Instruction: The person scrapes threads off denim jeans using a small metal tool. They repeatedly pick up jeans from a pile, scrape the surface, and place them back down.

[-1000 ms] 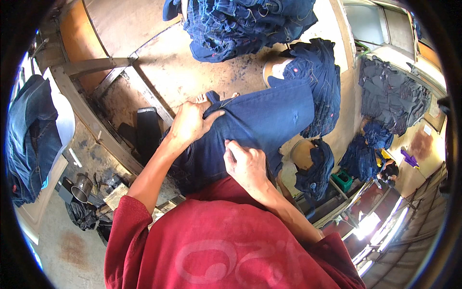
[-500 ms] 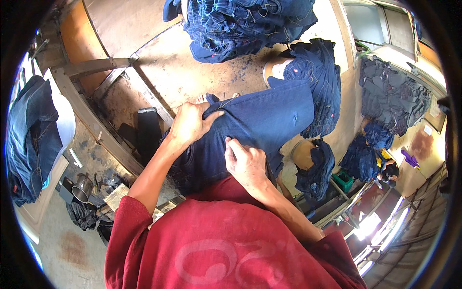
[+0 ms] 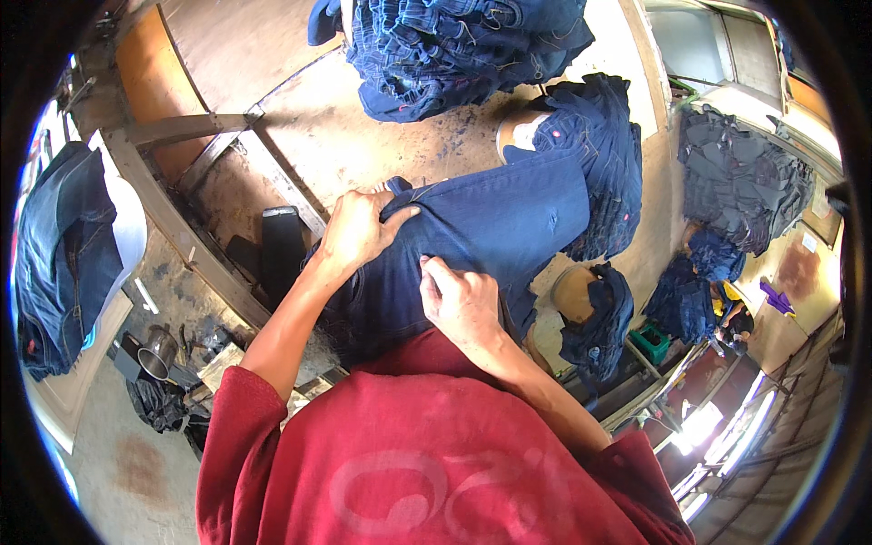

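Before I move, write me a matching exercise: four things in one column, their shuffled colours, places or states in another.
1. Left hand
2. Shirt
3. Crate
4. Metal cup

A. Green
B. Lower left of the view
C. Gripping denim
D. Red

Pairs: 1-C, 2-D, 3-A, 4-B

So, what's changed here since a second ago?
Very little: the view shifted slightly, so the draped denim at far left appears a bit further right. The right hand may have edged forward slightly over the blue jeans. Nothing was visibly taken up or let go. The left hand still grips the jeans; the denim pile ahead stays put.
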The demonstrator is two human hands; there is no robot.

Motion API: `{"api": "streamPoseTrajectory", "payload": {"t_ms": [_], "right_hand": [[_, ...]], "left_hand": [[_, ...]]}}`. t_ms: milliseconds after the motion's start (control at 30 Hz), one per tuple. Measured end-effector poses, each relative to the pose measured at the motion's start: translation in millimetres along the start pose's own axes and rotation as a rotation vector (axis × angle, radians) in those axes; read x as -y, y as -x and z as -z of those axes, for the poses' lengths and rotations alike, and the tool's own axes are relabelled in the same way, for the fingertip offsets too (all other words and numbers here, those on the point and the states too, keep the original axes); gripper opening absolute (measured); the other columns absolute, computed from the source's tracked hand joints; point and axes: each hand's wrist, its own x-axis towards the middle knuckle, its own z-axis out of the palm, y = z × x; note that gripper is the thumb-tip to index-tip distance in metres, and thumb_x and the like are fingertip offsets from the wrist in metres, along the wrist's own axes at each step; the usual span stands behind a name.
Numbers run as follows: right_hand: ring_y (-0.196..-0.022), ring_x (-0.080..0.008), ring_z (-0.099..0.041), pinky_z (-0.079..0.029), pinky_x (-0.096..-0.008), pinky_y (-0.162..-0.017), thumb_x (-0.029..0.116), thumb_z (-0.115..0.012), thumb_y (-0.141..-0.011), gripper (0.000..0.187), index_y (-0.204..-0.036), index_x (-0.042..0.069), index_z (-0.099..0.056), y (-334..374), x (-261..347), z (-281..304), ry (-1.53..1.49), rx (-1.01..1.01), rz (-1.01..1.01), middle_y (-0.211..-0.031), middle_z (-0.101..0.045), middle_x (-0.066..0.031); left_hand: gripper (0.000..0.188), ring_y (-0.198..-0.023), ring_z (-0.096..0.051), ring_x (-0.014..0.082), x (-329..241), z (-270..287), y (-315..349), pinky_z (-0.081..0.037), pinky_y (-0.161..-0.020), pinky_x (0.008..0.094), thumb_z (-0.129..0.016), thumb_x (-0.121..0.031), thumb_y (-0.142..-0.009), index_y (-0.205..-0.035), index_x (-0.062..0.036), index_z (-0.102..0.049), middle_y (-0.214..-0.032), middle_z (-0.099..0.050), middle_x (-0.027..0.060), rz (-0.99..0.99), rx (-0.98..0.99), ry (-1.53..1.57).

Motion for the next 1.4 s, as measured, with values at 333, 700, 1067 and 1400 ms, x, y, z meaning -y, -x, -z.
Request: {"api": "streamPoseTrajectory", "payload": {"t_ms": [333,700,1067,1400], "right_hand": [[-0.081,-0.0166,-0.080,-0.063,-0.0313,-0.072,0.010,-0.066,-0.109,0.019,-0.123,0.000,-0.074,30,-54,47,-0.630,-0.148,-0.207,-0.089,-0.081,-0.0116],[-0.075,-0.0021,-0.046,-0.045,-0.0204,-0.066,0.022,-0.059,-0.116,0.026,-0.134,0.006,-0.068,69,-94,53,-1.388,0.465,-0.214,-0.089,-0.054,0.0054],[-0.067,-0.0044,-0.044,-0.040,-0.0222,-0.062,0.021,-0.056,-0.116,0.025,-0.131,0.006,-0.069,83,-131,62,-0.856,0.044,-0.079,-0.077,-0.049,0.0064],[-0.074,-0.0156,-0.062,-0.052,-0.0350,-0.069,0.022,-0.061,-0.114,0.020,-0.120,0.004,-0.068,73,-126,92,-0.639,-0.121,0.004,-0.085,-0.067,-0.0043]], "left_hand": [[0.080,-0.097,-0.063,0.0408,-52,54,129,-0.053,-0.091,0.0526,-0.102,-0.047,-0.068,-0.115,0.0016,-0.059,-0.101,-0.065,0.0182,0.508,-0.453,-0.360],[0.037,-0.122,-0.059,0.0395,-65,-69,219,-0.048,-0.105,0.0478,-0.095,-0.018,-0.084,-0.106,-0.0018,-0.070,-0.126,-0.060,0.0242,0.604,-0.834,-0.154],[0.038,-0.104,-0.078,0.0335,-77,-37,233,-0.066,-0.097,0.0495,-0.071,-0.003,-0.087,-0.124,0.0030,-0.067,-0.117,-0.078,0.0195,0.835,-0.438,1.682],[0.047,-0.117,-0.075,0.0307,-109,-37,157,-0.061,-0.107,0.0468,-0.082,-0.017,-0.096,-0.138,0.0023,-0.069,-0.133,-0.076,0.0167,0.748,-0.047,1.500]]}}
